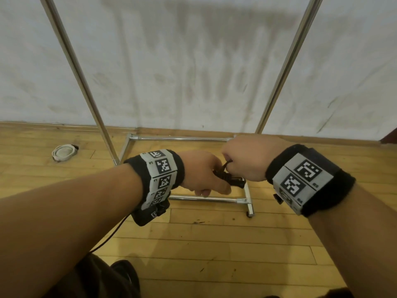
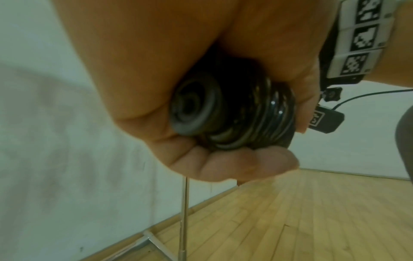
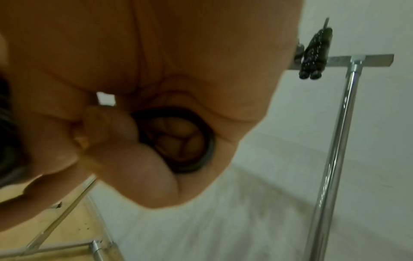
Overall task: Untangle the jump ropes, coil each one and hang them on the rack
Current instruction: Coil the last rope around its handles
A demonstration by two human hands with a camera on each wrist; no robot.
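In the middle of the head view, the left hand (image 1: 202, 175) is curled around a black coiled jump rope (image 1: 228, 178). Just to its right, the right hand (image 1: 247, 158) pinches a loop of that rope. Behind both hands stands the metal rack (image 1: 279, 67), and another rope (image 3: 315, 53) hangs on it at the upper right of the right wrist view.

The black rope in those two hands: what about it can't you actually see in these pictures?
- Head view: the left hand and right hand cover most of the black rope, so its length is hidden.
- Left wrist view: the coils are blurred; the handles cannot be told apart.
- Right wrist view: the loop runs behind fingers.
- Rack: its top bar is cut off in the head view.
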